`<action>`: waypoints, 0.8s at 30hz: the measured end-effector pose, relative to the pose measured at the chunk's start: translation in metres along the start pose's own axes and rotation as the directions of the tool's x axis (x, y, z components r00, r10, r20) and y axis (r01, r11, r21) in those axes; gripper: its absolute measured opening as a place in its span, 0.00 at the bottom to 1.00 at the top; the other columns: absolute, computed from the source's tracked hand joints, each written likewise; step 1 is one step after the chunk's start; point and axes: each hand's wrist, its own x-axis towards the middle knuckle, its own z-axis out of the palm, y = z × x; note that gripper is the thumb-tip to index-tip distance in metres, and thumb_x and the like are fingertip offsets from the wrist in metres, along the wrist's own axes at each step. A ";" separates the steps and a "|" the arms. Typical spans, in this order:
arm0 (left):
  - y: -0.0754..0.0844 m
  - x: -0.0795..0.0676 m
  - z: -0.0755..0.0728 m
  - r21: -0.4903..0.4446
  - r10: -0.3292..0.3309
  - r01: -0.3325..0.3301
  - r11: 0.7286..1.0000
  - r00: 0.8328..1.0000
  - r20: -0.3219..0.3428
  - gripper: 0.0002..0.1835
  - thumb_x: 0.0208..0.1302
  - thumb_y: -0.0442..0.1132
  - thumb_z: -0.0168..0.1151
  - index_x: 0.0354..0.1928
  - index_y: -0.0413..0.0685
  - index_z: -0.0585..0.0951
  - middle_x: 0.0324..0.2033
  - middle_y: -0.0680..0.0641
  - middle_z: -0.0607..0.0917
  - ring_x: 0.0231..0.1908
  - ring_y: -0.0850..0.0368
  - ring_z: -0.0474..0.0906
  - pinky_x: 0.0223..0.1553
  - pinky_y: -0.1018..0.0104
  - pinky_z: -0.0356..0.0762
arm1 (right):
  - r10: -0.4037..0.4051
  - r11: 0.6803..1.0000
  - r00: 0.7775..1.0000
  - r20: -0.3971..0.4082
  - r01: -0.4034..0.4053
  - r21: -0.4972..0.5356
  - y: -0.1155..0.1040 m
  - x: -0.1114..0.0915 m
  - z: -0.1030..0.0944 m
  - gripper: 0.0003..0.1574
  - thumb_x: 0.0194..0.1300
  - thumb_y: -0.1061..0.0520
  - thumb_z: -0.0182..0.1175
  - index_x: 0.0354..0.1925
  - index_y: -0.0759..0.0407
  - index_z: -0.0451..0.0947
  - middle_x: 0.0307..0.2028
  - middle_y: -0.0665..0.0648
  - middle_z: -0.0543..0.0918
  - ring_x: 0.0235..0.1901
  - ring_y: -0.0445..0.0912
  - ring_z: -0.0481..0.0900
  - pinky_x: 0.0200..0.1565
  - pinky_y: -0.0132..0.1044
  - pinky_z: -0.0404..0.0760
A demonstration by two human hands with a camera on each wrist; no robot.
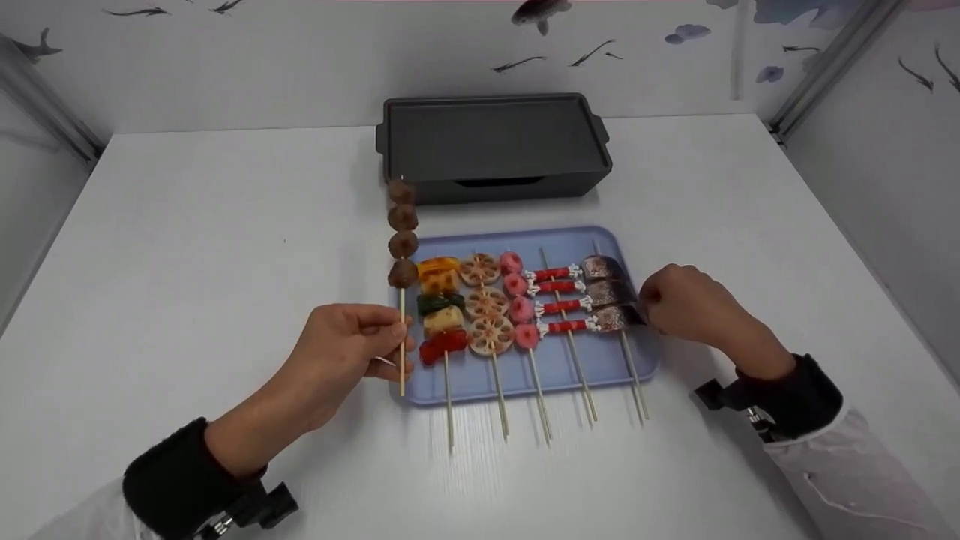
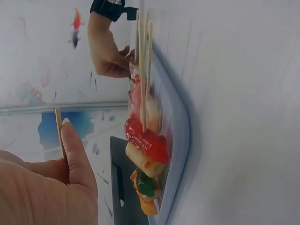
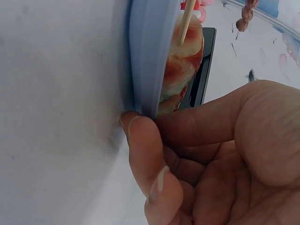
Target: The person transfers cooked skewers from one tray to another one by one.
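Note:
My left hand (image 1: pixel 346 354) pinches the bare lower stick of a meatball skewer (image 1: pixel 403 245), held upright above the tray's left edge. Several brown balls are threaded on its upper part. In the left wrist view, thumb and fingers close on the stick (image 2: pixel 60 131). At the tray's right side, my right hand (image 1: pixel 688 309) grips the rim of the blue tray (image 3: pixel 149 56) between thumb and fingers. On the tray lie a mixed vegetable skewer (image 1: pixel 441 311), a lotus root skewer (image 1: pixel 487 304), a pink ball skewer (image 1: pixel 519 300), a red-wrapped skewer (image 1: pixel 559 300) and a dark-edged sliced skewer (image 1: pixel 606 292).
A black rectangular grill (image 1: pixel 495 142) with side handles stands behind the tray, near the back wall (image 1: pixel 300 67). The skewer sticks jut over the tray's front edge. White table surface (image 1: pixel 187 247) surrounds the tray.

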 end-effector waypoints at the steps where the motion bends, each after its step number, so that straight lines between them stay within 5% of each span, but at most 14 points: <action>1: -0.002 -0.002 0.001 -0.002 -0.010 0.010 1.000 1.000 0.000 0.15 0.73 0.31 0.60 0.55 0.27 0.80 0.34 0.39 0.87 0.29 0.52 0.86 0.36 0.63 0.86 | 0.000 1.000 1.000 -0.001 0.000 0.002 0.000 0.000 0.000 0.15 0.60 0.67 0.50 0.21 0.58 0.78 0.15 0.50 0.73 0.16 0.44 0.67 0.21 0.37 0.63; 12: -0.027 -0.011 0.010 -0.027 -0.118 0.117 0.993 0.993 -0.021 0.14 0.72 0.30 0.60 0.55 0.27 0.80 0.34 0.38 0.87 0.28 0.52 0.86 0.33 0.64 0.86 | -0.018 1.000 1.000 0.004 0.018 0.000 0.000 0.000 -0.001 0.15 0.63 0.65 0.51 0.25 0.60 0.82 0.17 0.51 0.77 0.18 0.45 0.70 0.21 0.38 0.66; 24: -0.049 -0.016 0.017 -0.075 -0.150 0.150 0.986 0.989 0.005 0.13 0.72 0.29 0.59 0.54 0.26 0.80 0.32 0.39 0.87 0.27 0.52 0.86 0.33 0.63 0.86 | -0.020 1.000 1.000 -0.007 0.020 -0.001 0.001 -0.001 -0.001 0.15 0.62 0.66 0.51 0.23 0.59 0.81 0.16 0.51 0.76 0.17 0.45 0.70 0.21 0.38 0.66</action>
